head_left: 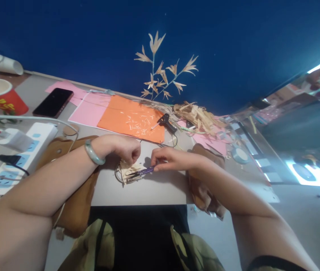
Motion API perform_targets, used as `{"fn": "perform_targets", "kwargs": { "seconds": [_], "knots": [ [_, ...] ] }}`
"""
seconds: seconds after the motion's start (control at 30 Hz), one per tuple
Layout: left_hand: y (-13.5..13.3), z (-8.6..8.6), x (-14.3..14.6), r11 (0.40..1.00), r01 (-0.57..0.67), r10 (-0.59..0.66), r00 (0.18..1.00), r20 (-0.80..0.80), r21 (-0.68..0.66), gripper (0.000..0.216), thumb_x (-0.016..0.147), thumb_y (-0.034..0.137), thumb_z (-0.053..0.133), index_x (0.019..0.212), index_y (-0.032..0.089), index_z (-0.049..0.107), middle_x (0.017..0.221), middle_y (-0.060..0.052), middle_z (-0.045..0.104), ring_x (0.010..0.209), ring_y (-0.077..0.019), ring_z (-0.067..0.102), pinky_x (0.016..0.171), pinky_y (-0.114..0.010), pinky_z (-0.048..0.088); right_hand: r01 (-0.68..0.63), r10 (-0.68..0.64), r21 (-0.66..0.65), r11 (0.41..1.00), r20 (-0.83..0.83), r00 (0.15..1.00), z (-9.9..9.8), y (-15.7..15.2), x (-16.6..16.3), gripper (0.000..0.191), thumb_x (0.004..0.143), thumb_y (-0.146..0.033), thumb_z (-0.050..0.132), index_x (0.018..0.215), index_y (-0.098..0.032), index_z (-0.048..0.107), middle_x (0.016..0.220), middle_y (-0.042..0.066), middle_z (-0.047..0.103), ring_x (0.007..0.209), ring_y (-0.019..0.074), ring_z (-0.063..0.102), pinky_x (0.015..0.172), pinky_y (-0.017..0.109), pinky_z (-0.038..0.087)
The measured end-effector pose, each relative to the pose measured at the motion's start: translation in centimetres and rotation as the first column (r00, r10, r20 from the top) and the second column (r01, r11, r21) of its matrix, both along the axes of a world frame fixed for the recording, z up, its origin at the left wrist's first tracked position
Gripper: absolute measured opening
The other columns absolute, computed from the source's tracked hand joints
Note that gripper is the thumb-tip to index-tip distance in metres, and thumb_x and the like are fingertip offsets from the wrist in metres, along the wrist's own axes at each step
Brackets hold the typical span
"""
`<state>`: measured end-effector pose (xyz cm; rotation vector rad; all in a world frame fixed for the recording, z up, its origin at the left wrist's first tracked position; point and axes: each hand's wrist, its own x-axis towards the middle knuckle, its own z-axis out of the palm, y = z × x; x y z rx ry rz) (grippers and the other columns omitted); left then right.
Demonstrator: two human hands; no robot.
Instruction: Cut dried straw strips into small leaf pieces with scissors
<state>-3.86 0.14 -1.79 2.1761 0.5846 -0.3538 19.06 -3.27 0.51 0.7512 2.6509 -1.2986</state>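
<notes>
My left hand (124,147) is curled into a fist over a small pale piece of dried straw (128,169) lying on the grey table, with a green bangle (93,152) on that wrist. What its fingers pinch is hidden. My right hand (168,159) is closed on a pair of small purple-handled snips (140,173), whose blades point left onto the straw piece. A thin dark wire loop curves around the straw.
An orange sheet (131,118) with straw slivers and pink sheets (90,109) lie behind. A black glue gun (165,121), a straw pile (198,116), a straw leaf sprig (162,73) on the blue wall, phone (52,102), red cup (0,96), power strip (21,154), tape roll (239,155).
</notes>
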Motion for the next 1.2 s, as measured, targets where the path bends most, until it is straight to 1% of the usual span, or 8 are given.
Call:
{"fn": "perform_targets", "kwargs": {
  "seconds": [0.3, 0.5, 0.7, 0.77, 0.9, 0.97, 1.07, 1.2],
  "knots": [
    [-0.1, 0.3, 0.1, 0.998, 0.046, -0.048, 0.998, -0.040, -0.046, 0.008, 0.054, 0.019, 0.063, 0.062, 0.017, 0.066, 0.054, 0.003, 0.058, 0.050, -0.0104, 0.046, 0.044, -0.022, 0.033, -0.023, 0.015, -0.175, 0.984, -0.046, 0.999, 0.3, 0.0, 0.1, 0.031, 0.087, -0.039, 0.061, 0.096, -0.011, 0.066, 0.088, 0.006, 0.061, 0.073, 0.0101, 0.053, 0.065, 0.021, 0.042],
    [0.3, 0.2, -0.4, 1.000, 0.003, -0.002, 0.999, 0.032, -0.028, 0.016, 0.059, 0.022, 0.063, 0.072, 0.018, 0.070, 0.059, 0.003, 0.062, 0.054, -0.0106, 0.050, 0.049, -0.021, 0.036, 0.068, -0.061, 0.045, 0.997, -0.141, 0.988, -0.3, 0.1, -0.1, 0.028, 0.087, -0.037, 0.062, 0.096, -0.011, 0.065, 0.091, 0.006, 0.059, 0.071, 0.0102, 0.052, 0.065, 0.022, 0.043],
    [0.6, 0.4, -0.2, 0.988, -0.125, 0.117, 0.989, 0.085, 0.088, 0.021, 0.061, 0.018, 0.058, 0.078, 0.018, 0.069, 0.064, 0.002, 0.064, 0.057, -0.0114, 0.053, 0.052, -0.022, 0.035, 0.050, -0.017, 0.223, 0.974, -0.149, 0.989, -2.2, 0.1, -0.9, 0.026, 0.088, -0.036, 0.060, 0.097, -0.013, 0.065, 0.089, 0.007, 0.059, 0.074, 0.0128, 0.054, 0.068, 0.025, 0.045],
    [0.7, 0.7, 0.0, 0.934, -0.255, 0.237, 0.966, 0.101, 0.249, 0.021, 0.063, 0.018, 0.057, 0.079, 0.018, 0.070, 0.067, 0.000, 0.065, 0.061, -0.0137, 0.055, 0.055, -0.024, 0.037, 0.042, 0.002, 0.262, 0.964, -0.165, 0.986, -3.0, 0.0, -1.2, 0.026, 0.088, -0.036, 0.059, 0.097, -0.013, 0.065, 0.090, 0.008, 0.059, 0.078, 0.0142, 0.055, 0.072, 0.026, 0.046],
    [0.9, 1.3, 0.2, 0.677, -0.409, 0.417, 0.898, 0.139, 0.612, 0.021, 0.067, 0.014, 0.053, 0.078, 0.017, 0.071, 0.084, -0.008, 0.067, 0.083, -0.0217, 0.059, 0.075, -0.033, 0.040, 0.059, -0.011, 0.354, 0.933, -0.136, 0.991, -4.1, -0.4, -1.5, 0.025, 0.089, -0.035, 0.058, 0.097, -0.013, 0.066, 0.092, 0.009, 0.060, 0.080, 0.0152, 0.057, 0.074, 0.026, 0.045],
    [0.8, 1.3, 0.3, 0.667, -0.355, 0.398, 0.913, 0.090, 0.655, 0.020, 0.070, 0.014, 0.053, 0.075, 0.017, 0.072, 0.093, -0.010, 0.066, 0.094, -0.0252, 0.057, 0.083, -0.037, 0.038, 0.047, -0.013, 0.403, 0.914, -0.087, 0.996, -4.1, -0.6, -1.5, 0.027, 0.089, -0.038, 0.056, 0.099, -0.015, 0.066, 0.094, 0.009, 0.060, 0.080, 0.0155, 0.057, 0.073, 0.026, 0.045],
    [0.6, 0.8, 0.3, 0.717, -0.263, 0.356, 0.935, -0.014, 0.645, 0.016, 0.071, 0.014, 0.054, 0.072, 0.016, 0.070, 0.093, -0.012, 0.066, 0.100, -0.0268, 0.055, 0.089, -0.040, 0.036, 0.030, -0.042, 0.534, 0.845, 0.009, 0.999, -3.5, -0.6, -1.3, 0.033, 0.090, -0.042, 0.053, 0.104, -0.015, 0.067, 0.097, 0.011, 0.060, 0.083, 0.0182, 0.056, 0.074, 0.029, 0.042],
    [0.4, -0.3, 0.3, 0.743, -0.270, 0.389, 0.919, -0.066, 0.612, 0.021, 0.072, 0.010, 0.052, 0.086, 0.013, 0.068, 0.098, -0.015, 0.067, 0.102, -0.0274, 0.055, 0.097, -0.044, 0.032, 0.033, -0.258, 0.771, 0.636, 0.172, 0.951, -3.3, 0.0, -0.8, 0.029, 0.089, -0.031, 0.053, 0.108, -0.012, 0.066, 0.113, 0.019, 0.056, 0.094, 0.0267, 0.051, 0.080, 0.039, 0.034]
  ]
}}
